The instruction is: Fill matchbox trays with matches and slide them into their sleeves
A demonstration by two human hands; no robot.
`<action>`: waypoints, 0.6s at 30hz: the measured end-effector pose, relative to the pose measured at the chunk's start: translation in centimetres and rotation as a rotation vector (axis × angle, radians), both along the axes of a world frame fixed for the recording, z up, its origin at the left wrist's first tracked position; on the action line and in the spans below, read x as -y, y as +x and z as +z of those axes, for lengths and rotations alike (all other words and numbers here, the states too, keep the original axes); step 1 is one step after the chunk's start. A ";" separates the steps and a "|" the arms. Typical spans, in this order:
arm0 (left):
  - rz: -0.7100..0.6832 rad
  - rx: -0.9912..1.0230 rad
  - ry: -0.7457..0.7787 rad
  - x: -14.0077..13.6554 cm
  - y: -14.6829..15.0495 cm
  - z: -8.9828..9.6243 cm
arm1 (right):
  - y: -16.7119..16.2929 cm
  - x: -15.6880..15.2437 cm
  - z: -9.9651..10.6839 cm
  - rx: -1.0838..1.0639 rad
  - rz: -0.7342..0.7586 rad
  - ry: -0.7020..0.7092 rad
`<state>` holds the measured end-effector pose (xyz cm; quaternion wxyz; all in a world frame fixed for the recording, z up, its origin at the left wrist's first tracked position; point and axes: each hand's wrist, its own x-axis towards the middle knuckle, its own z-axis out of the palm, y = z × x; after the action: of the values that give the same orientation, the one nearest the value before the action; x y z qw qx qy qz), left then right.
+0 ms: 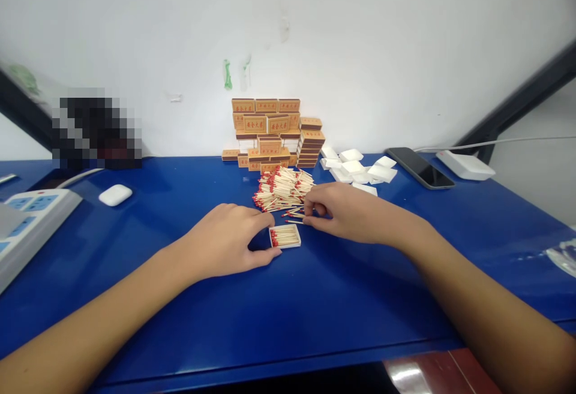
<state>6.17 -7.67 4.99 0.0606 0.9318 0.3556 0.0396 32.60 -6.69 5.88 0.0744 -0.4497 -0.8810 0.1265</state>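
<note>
A small white matchbox tray (299, 236) lies on the blue table, partly filled with red-headed matches (284, 235) whose heads point left. My left hand (227, 241) grips the tray's left end between thumb and forefinger. Just beyond the tray, my right hand (342, 211) has its fingers closed in a pinch on the plain end of a match (294, 222), its red head pointing left. Behind that hand rises a large heap of loose matches (281, 187), with several strays along its near edge. My right hand's fingertips hide part of the strays.
Stacked matchboxes (256, 124) stand against the wall behind the heap. Several white empty trays (355, 166) are piled to their right. Further right are a phone (420, 168) and a white device (465, 165). An earbud case (115, 195) and a power strip (40, 214) lie at left.
</note>
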 end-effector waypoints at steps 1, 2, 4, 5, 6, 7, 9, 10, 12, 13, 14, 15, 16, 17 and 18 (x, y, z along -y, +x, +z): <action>-0.002 0.001 -0.002 0.0 0.0 0.0 | -0.1 0.0 -0.1 -0.004 0.001 -0.007; -0.002 0.001 -0.004 0.0 0.0 0.0 | -0.2 0.1 -0.2 -0.006 -0.002 -0.011; -0.005 0.001 -0.003 0.0 -0.1 0.1 | -0.4 0.1 -0.2 -0.003 -0.014 -0.016; -0.006 0.001 -0.003 0.1 -0.1 0.1 | -0.5 0.1 -0.2 -0.002 -0.021 -0.016; -0.006 0.001 -0.003 0.1 -0.1 0.1 | -0.5 0.1 -0.2 -0.003 -0.025 -0.017; -0.005 0.002 -0.002 0.1 -0.1 0.1 | -0.6 0.1 -0.2 -0.004 -0.024 -0.021; -0.004 0.003 0.002 0.0 -0.1 0.1 | -0.6 0.0 -0.2 -0.012 -0.018 -0.036; -0.003 0.002 0.004 0.0 -0.1 0.0 | -0.5 -0.1 -0.3 -0.015 -0.016 -0.045; -0.004 -0.002 0.007 0.0 0.0 0.0 | -0.5 -0.2 -0.5 -0.013 -0.021 -0.059; -0.005 -0.004 0.007 0.0 0.0 0.1 | -0.4 -0.2 -0.5 -0.010 -0.027 -0.065; -0.006 -0.004 0.007 0.0 0.0 0.1 | -0.4 -0.2 -0.6 -0.007 -0.033 -0.074; -0.006 -0.004 0.006 0.0 0.0 0.1 | -0.4 -0.2 -0.7 -0.005 -0.038 -0.087; -0.007 -0.005 0.005 0.0 0.0 0.1 | -0.4 -0.2 -0.7 -0.006 -0.043 -0.102; -0.007 -0.006 0.003 0.0 0.0 0.1 | -0.4 -0.2 -0.7 -0.009 -0.048 -0.117; -0.006 -0.006 0.002 0.0 0.0 0.1 | -0.4 -0.2 -0.7 -0.012 -0.050 -0.130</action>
<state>6.15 -7.67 5.05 0.0589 0.9330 0.3532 0.0367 32.15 -6.46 5.19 0.0534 -0.4748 -0.8589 0.1844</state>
